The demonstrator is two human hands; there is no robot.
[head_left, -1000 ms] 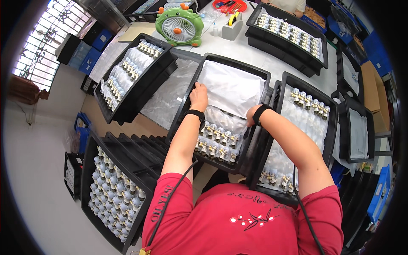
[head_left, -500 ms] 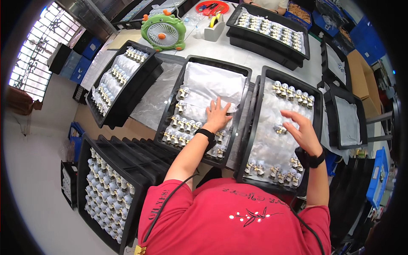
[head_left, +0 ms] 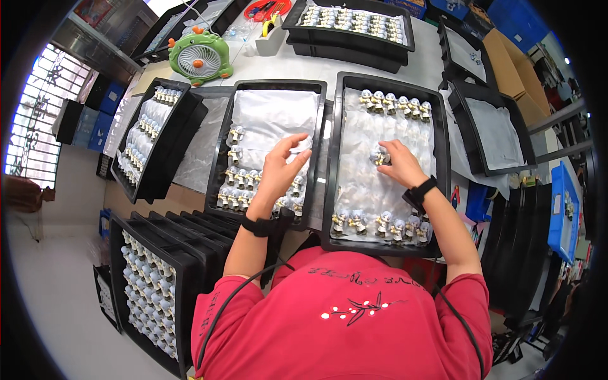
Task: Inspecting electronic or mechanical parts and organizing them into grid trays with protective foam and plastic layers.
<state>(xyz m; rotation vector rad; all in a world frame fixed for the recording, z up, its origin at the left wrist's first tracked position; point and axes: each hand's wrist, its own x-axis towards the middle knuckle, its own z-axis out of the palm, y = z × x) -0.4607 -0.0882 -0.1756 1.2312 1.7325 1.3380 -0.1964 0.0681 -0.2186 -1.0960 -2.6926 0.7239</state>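
My right hand (head_left: 402, 164) reaches into the right tray (head_left: 443, 158), its thumb and fingers closed around a small figurine (head_left: 379, 156) with a pale blue-grey head and gold-and-dark body. Over the right side of the left tray (head_left: 218, 145), my left hand (head_left: 283, 168) is curled, thumb facing fingers. Between them shows a whitish piece (head_left: 301, 145), mostly hidden. Both black trays have white sheet lining. In the right one, a row of figurines (head_left: 392, 103) stands at the far end and more at the near end. Figurines (head_left: 240, 178) fill the left one's nearer part.
A tilted tray of figurines (head_left: 149, 130) stands at left. Below it, stacked trays (head_left: 155, 285) lean on their side. A green fan (head_left: 199, 58), a tape dispenser (head_left: 269, 39) and another filled tray (head_left: 348, 44) are farther back. A lined tray (head_left: 497, 130) sits at right.
The whole view has shifted, moving the trays leftward in it. My left hand has gone from spread flat on the sheet to curled. My right hand has come down onto the figurine.
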